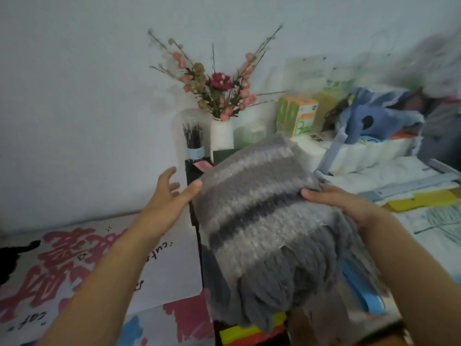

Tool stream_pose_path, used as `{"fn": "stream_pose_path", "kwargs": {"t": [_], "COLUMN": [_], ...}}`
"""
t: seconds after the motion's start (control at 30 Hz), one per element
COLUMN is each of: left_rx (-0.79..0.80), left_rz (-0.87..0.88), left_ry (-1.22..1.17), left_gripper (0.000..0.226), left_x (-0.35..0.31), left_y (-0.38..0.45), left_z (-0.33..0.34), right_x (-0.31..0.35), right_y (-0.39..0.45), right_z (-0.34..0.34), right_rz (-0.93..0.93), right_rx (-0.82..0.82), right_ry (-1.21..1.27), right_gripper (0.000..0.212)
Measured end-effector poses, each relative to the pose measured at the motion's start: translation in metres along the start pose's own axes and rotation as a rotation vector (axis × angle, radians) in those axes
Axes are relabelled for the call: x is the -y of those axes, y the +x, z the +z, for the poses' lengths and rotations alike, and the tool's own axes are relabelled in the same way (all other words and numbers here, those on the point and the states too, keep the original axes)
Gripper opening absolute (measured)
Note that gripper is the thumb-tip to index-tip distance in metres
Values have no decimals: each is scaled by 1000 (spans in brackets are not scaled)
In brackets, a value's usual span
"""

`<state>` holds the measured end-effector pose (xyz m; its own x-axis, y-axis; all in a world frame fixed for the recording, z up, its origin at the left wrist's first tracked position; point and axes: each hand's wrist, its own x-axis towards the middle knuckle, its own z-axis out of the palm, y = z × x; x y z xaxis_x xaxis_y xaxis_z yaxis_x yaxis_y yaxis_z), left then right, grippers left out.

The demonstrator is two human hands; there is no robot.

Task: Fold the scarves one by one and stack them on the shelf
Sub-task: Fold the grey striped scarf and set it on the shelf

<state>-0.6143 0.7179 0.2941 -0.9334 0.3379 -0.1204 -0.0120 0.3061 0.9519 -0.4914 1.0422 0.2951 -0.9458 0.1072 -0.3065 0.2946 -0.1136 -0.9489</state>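
A folded grey knitted scarf (259, 211) with paler and darker stripes and a thick fringe hangs in mid-air at the centre of the head view. My right hand (341, 203) grips its right edge, thumb on top. My left hand (172, 193) is at the scarf's left edge with fingers spread, the thumb touching the fabric and holding nothing. Below the fringe lie yellow and red folded items (239, 333); what they are is unclear. The shelf cannot be made out behind the scarf.
A white vase of pink and red flowers (220, 136) and a pen holder (194, 143) stand against the wall. A desk mat with pink lettering (82, 265) lies at the left. Boxes (296, 113), a blue plush (381, 118) and bedding (374, 156) crowd the right.
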Motion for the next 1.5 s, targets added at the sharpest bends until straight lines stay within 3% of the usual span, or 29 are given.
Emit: {"fn": "stream_pose_path", "kwargs": {"t": [0.03,0.1,0.17,0.23,0.33,0.43,0.53,0.57,0.67,0.77,0.83,0.9,1.03,1.17,1.23,1.3,1.4,1.43,1.5], "left_rx": [39,328,576,647,589,467,363,320,204,129,113,116,30,21,13,-45,-234,-214,-58], "left_rz": [60,76,-50,-154,-207,-243,-191,-160,-133,-169,-212,-276,-409,-400,-393,-362,-281,-303,-429], "left_ry": [150,258,161,32,-136,-174,-103,-103,-210,-376,-473,-533,-448,-337,-310,-252,65,177,72], "left_gripper": [99,105,99,89,68,37,27,25,28,29,25,27,32,24,26,43,56,55,49], "left_x": [-11,-26,-27,-15,-8,-24,-45,-54,-81,-102,-103,-92,-62,-63,-62,-50,5,17,7], "left_y": [10,27,31,26,18,14,21,28,56,91,115,138,185,202,212,232,274,265,207], "left_z": [-3,2,10,21,37,54,71,76,89,100,104,103,100,102,98,95,88,88,94], "right_x": [7,19,26,32,36,34,49,63,118,155,152,124,41,19,23,27,24,21,16], "right_y": [4,15,27,36,43,52,61,62,68,83,94,108,139,140,142,148,154,154,153], "right_z": [-3,-3,-2,-1,-10,-27,-43,-48,-62,-66,-54,-34,-13,-30,-34,-33,-29,-29,-33], "right_rz": [12,36,37,29,56,130,154,134,-38,-369,-575,-630,-329,-551,-628,-671,-698,-714,-742], "right_rx": [74,226,383,517,592,545,454,385,43,-414,-568,-478,-186,-187,-234,-280,-283,-296,-327], "right_ry": [-71,-252,-368,-427,-487,-515,-585,-629,-864,-1113,-1225,-1299,-1538,-1722,-1772,-1748,-1738,-1729,-1699], "right_gripper": [40,34,35,39,36,33,35,40,83,67,58,54,86,120,120,114,104,101,96]}}
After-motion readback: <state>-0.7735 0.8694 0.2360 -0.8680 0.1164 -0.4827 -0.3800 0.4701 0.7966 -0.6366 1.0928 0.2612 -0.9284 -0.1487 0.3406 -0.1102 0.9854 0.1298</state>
